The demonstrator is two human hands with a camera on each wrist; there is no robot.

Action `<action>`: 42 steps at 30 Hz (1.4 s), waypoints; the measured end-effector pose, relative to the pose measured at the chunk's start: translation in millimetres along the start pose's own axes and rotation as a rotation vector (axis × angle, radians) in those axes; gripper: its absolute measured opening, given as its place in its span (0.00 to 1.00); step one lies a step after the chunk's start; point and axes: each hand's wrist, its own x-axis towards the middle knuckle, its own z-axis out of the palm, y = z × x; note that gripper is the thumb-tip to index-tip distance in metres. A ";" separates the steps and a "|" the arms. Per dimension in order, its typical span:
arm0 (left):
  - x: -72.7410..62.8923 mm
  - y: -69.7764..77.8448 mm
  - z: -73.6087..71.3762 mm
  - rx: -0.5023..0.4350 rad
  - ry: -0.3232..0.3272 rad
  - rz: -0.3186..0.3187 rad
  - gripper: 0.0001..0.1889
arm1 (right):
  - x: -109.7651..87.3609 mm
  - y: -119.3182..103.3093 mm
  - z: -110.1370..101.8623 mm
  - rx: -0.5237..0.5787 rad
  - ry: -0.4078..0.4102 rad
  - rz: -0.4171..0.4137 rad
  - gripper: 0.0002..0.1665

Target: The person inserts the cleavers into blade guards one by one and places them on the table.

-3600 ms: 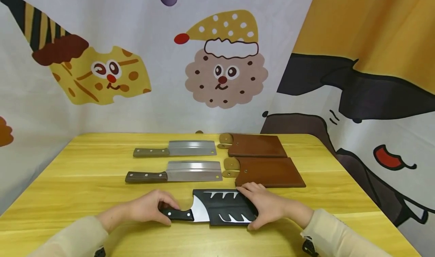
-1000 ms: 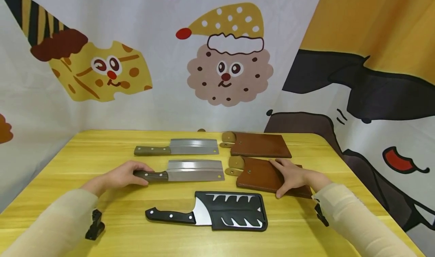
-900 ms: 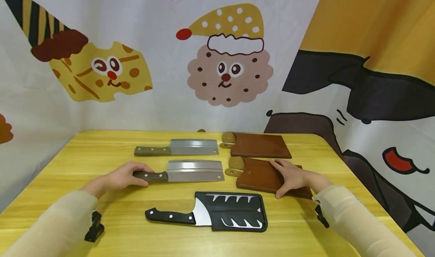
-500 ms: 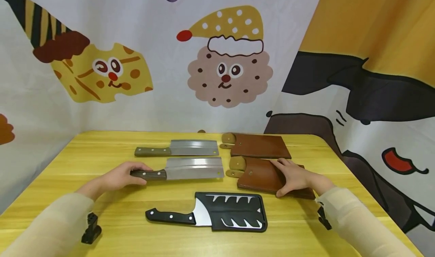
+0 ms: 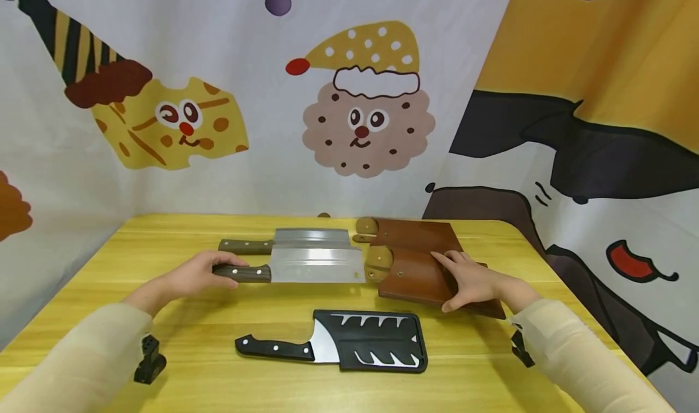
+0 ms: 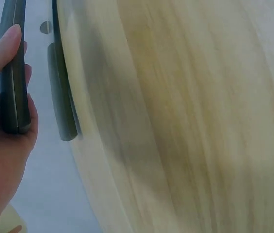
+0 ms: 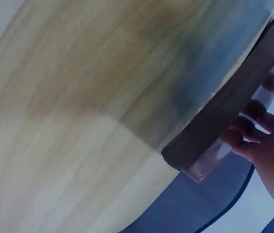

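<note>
Two hands at work over a yellow wood-grain tabletop (image 5: 218, 389), watched from across the person's shoulder. The left hand (image 5: 201, 273), at centre left of the head view, is curled round the dark handle (image 5: 246, 273) of the near cleaver (image 5: 317, 264), thumb on one side and fingers on the other; the left wrist view shows the same grip at its upper left. The blade extends from this hand toward the middle of the frame, held above the tabletop and hiding the lower part of the far cleaver (image 5: 311, 236) behind it.

The right hand (image 5: 475, 279), at centre right, grips the near brown sheath (image 5: 415, 275) by the end away from its mouth, thumb spread well apart from the fingers; in the right wrist view the fingers are bent against the sheath at the right edge. The cleaver thus lies between the hands, its blade end just beside the tan flap (image 5: 380, 259) at the sheath's mouth; contact cannot be told.

The far sheath (image 5: 415, 234) lies behind the near one, right of the far cleaver. In the lower centre, nearer the person than both hands, a black-handled knife (image 5: 275, 348) lies flat, its blade partly within a black cover (image 5: 382, 341). A cartoon-printed cloth (image 5: 267, 182) fills the upper frame.
</note>
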 end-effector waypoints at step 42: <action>11.0 14.2 6.2 -0.030 -0.047 0.110 0.24 | 12.7 -22.4 -2.4 -0.001 -0.014 -0.061 0.69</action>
